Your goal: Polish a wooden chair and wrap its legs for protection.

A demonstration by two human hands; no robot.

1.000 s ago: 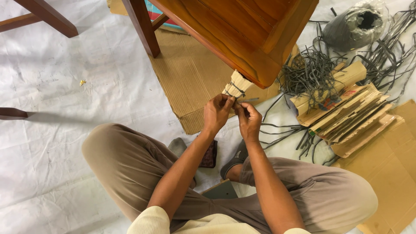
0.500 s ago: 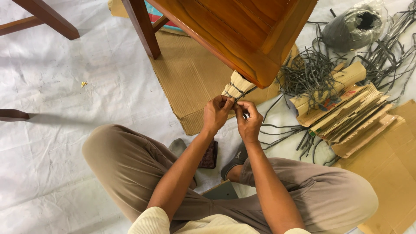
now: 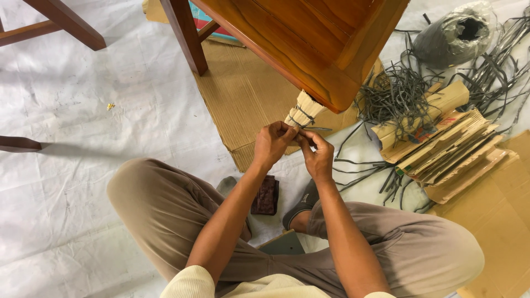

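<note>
Overhead, we see our left hand and right hand both closed around a pale straw-coloured fibre bundle bound with dark strip, just below the glossy brown wooden table corner, above flattened tan cardboard.

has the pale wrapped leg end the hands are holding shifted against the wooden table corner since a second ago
No. The pale cardboard-wrapped leg end sits at the same spot under the brown wooden table corner; left hand and right hand stay on it.
</note>
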